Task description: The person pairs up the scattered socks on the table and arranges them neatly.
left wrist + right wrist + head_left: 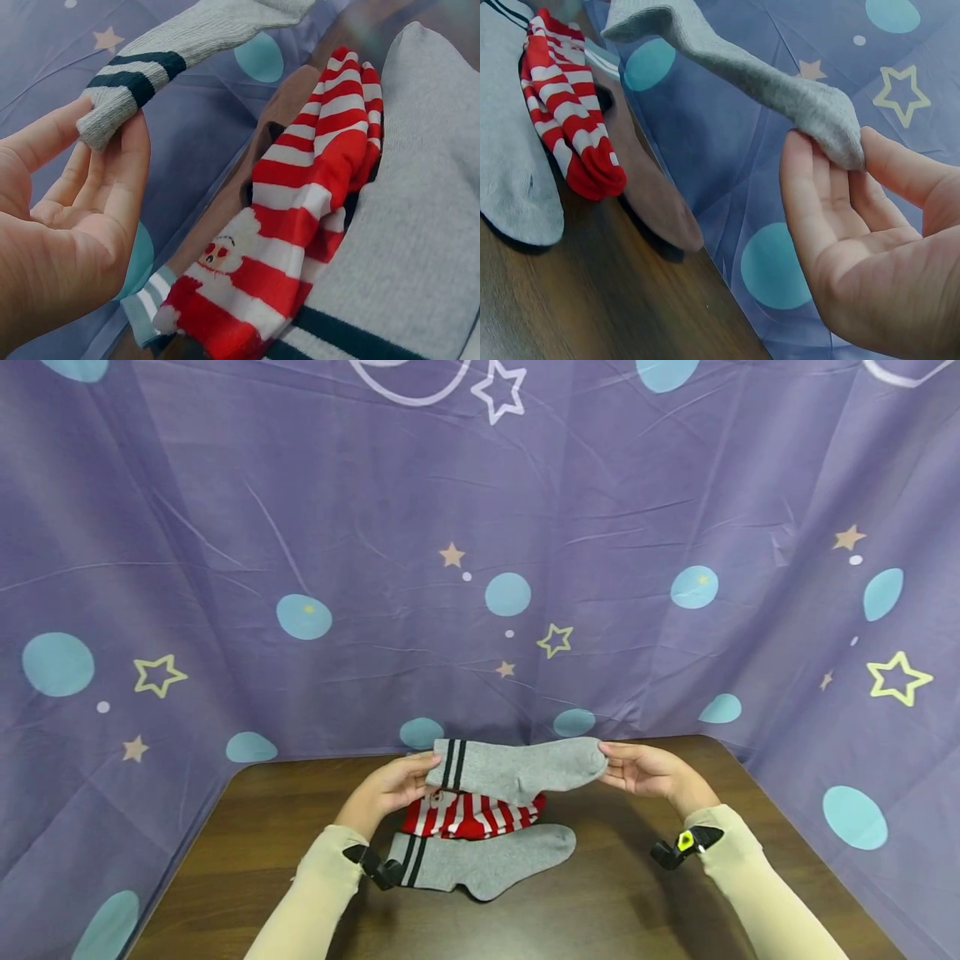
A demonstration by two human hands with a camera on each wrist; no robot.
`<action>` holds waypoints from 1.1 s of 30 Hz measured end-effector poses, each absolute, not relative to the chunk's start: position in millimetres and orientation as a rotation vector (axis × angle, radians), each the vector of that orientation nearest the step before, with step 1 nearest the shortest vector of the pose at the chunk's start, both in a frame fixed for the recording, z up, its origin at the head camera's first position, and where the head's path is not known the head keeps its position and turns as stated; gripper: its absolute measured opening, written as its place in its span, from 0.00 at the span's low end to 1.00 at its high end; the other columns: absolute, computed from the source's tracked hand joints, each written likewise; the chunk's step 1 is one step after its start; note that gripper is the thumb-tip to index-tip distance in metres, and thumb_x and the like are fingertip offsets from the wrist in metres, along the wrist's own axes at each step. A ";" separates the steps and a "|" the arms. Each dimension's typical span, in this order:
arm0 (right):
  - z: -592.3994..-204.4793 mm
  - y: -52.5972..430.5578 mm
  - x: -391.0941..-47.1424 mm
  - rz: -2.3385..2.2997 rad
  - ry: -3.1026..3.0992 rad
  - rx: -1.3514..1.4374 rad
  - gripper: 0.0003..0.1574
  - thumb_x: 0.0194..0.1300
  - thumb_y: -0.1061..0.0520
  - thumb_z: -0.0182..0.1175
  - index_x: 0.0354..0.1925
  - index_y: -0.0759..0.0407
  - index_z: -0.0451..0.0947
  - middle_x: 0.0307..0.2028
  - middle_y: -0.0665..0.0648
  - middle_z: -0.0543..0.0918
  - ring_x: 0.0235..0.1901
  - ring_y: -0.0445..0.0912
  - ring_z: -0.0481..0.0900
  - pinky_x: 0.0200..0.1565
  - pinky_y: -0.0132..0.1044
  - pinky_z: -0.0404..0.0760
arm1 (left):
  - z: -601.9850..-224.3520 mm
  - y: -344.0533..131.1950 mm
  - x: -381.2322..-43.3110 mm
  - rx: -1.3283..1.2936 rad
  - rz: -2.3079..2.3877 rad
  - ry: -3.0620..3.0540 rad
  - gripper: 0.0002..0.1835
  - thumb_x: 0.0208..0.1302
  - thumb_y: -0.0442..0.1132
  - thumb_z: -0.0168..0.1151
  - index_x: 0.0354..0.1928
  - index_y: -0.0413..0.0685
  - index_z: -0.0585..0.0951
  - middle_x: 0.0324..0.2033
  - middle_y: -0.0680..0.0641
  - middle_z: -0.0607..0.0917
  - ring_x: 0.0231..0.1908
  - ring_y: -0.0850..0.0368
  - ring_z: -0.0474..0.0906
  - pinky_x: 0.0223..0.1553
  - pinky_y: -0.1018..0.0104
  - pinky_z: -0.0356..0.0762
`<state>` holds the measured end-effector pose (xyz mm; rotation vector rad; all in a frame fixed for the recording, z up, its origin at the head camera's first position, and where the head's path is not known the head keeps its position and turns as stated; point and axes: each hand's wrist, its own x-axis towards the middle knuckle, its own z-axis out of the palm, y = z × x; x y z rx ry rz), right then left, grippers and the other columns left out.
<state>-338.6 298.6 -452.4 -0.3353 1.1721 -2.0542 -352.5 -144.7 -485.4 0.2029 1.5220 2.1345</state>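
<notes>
A grey sock with two black stripes at its cuff is stretched sideways above the table. My left hand pinches the cuff end between thumb and fingers. At the toe end, my right hand pinches the fabric in the same way. Below it lies a red and white striped sock with a small face pattern near the cuff, partly covered from the head view. Closer to me, a matching grey sock lies flat, toe to the right. A brownish sock shows behind the striped one in the right wrist view.
The dark wooden table carries the socks. A purple curtain with stars and blue dots hangs along its back edge and both sides. Each wrist wears a black strap with a small device.
</notes>
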 end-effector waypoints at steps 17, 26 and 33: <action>-450.3 282.8 -335.3 -2.077 1.106 -0.338 0.29 0.83 0.63 0.32 0.48 0.57 0.84 0.45 0.51 0.89 0.49 0.43 0.86 0.58 0.35 0.83 | -475.4 -165.9 -345.3 0.285 2.143 1.477 0.12 0.79 0.35 0.50 0.40 0.53 0.83 0.36 0.57 0.89 0.39 0.66 0.85 0.47 0.73 0.83; -449.7 272.3 -336.4 -2.046 1.119 -0.387 0.32 0.80 0.70 0.29 0.53 0.58 0.82 0.48 0.53 0.87 0.51 0.44 0.85 0.60 0.34 0.82 | -472.2 -181.4 -340.9 0.316 2.127 1.498 0.05 0.76 0.39 0.57 0.43 0.54 0.83 0.38 0.57 0.89 0.41 0.66 0.85 0.48 0.72 0.83; -449.4 261.9 -335.2 -2.019 1.145 -0.407 0.34 0.78 0.73 0.28 0.52 0.59 0.82 0.48 0.53 0.87 0.51 0.43 0.85 0.60 0.35 0.82 | -470.4 -192.9 -337.2 0.203 2.132 1.525 0.19 0.82 0.33 0.41 0.42 0.52 0.83 0.37 0.55 0.89 0.41 0.63 0.86 0.48 0.71 0.84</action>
